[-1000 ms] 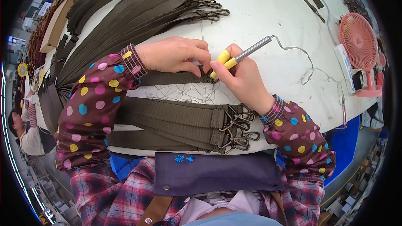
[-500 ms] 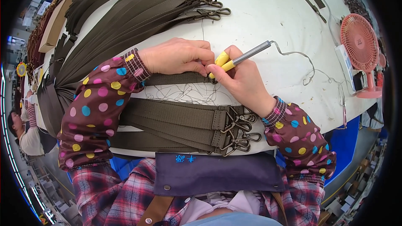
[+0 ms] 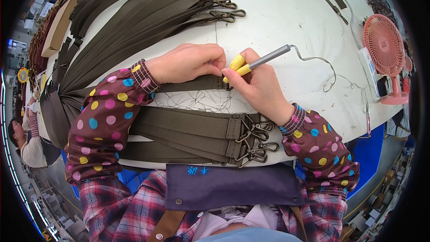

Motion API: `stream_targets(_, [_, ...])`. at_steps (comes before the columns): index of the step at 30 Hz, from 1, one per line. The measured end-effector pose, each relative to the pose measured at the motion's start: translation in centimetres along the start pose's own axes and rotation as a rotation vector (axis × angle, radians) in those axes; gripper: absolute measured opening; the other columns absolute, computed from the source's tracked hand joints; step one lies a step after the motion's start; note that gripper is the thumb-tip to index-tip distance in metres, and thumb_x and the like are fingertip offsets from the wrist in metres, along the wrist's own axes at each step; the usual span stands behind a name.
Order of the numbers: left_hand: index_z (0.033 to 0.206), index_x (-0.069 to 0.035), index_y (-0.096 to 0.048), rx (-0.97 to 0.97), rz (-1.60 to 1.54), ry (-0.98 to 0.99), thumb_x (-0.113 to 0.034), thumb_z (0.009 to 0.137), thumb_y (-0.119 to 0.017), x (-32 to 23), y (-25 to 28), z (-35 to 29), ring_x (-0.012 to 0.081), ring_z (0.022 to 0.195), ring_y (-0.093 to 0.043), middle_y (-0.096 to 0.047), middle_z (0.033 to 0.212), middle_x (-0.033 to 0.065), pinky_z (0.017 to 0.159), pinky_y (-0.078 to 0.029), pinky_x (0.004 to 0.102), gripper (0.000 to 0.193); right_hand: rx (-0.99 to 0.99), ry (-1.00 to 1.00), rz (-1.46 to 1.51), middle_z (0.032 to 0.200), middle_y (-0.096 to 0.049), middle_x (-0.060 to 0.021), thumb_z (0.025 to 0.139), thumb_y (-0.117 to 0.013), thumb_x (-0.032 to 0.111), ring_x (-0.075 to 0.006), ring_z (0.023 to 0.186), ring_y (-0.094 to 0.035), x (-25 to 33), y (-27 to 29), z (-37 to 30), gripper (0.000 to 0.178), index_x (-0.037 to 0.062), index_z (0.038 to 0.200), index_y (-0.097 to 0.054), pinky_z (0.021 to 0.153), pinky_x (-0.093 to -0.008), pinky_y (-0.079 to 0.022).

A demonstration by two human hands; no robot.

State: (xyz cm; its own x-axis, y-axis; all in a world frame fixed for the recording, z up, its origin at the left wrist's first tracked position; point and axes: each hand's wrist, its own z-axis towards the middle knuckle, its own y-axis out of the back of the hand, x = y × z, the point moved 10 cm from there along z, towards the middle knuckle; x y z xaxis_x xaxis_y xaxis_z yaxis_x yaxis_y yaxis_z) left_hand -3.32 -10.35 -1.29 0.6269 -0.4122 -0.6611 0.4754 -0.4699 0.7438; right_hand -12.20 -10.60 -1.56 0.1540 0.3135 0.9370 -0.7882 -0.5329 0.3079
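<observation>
My right hand [image 3: 260, 85] grips a corded pen-like tool [image 3: 271, 55] with a grey barrel and a yellow front part. Yellow wrapping covers one of its fingertips, and the tool's tip is hidden by the fingers. My left hand [image 3: 190, 62] is closed in a pinch just left of the right fingers; whatever is between its fingertips is too small to make out. Directly beneath both hands lies the end of a dark olive webbing strap [image 3: 197, 84]. Nearer me, several straps [image 3: 188, 125] are stacked with metal swivel hooks [image 3: 257, 130] at their right ends.
A large bundle of straps [image 3: 134, 31] fans across the left of the white table [image 3: 286, 22]. Loose threads [image 3: 192, 101] tangle between the strap rows. The tool's cord [image 3: 322, 60] runs right, toward a power strip [image 3: 368, 69] and a pink fan [image 3: 383, 45]. Another person [image 3: 27, 143] sits far left.
My left hand has shifted slightly left and down, its fingertips now a little apart from the right hand. The right hand and the tool have hardly moved.
</observation>
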Motion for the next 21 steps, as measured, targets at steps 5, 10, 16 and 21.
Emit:
stream_targets(5, [0.093,-0.003,-0.050,-0.075,-0.099,0.127,-0.010,0.089,-0.057,1.0,0.2,-0.5,0.0233,0.075,-0.057,-0.059,0.082,0.0100,0.069,-0.045,0.0323,0.011,-0.109,-0.001,-0.023,0.064,-0.058,-0.0079,0.087,-0.066,0.023,-0.0133,0.053,-0.057,0.2,1.5,0.6,0.032,0.0025,0.085,-0.042,0.049,-0.0259,-0.043])
stream_targets(10, [0.092,-0.006,-0.050,-0.146,-0.094,0.096,-0.017,0.091,-0.056,1.1,0.5,-0.8,0.0283,0.079,-0.059,-0.060,0.082,0.0116,0.069,-0.046,0.0364,0.013,-0.107,0.005,-0.038,0.064,-0.058,-0.0079,0.088,-0.065,0.025,-0.0134,0.053,-0.056,-0.2,1.3,0.8,0.032,0.0021,0.085,-0.042,0.048,-0.0261,-0.043])
stream_targets(16, [0.092,-0.006,-0.050,-0.164,-0.076,0.095,-0.018,0.091,-0.056,0.9,0.5,-0.7,0.0292,0.079,-0.060,-0.061,0.082,0.0120,0.069,-0.046,0.0367,0.014,-0.109,-0.004,-0.063,0.064,-0.057,-0.0078,0.089,-0.064,0.027,-0.0140,0.052,-0.056,-0.1,1.5,0.7,0.033,0.0024,0.085,-0.043,0.048,-0.0263,-0.042])
stream_targets(21, [0.093,-0.006,-0.050,-0.160,-0.064,0.112,-0.018,0.091,-0.056,0.9,0.4,-0.7,0.0292,0.080,-0.060,-0.061,0.082,0.0119,0.069,-0.046,0.0365,0.013,-0.103,-0.006,-0.062,0.064,-0.057,-0.0081,0.089,-0.064,0.027,-0.0145,0.052,-0.056,0.0,1.5,0.6,0.033,0.0025,0.085,-0.043,0.048,-0.0264,-0.042])
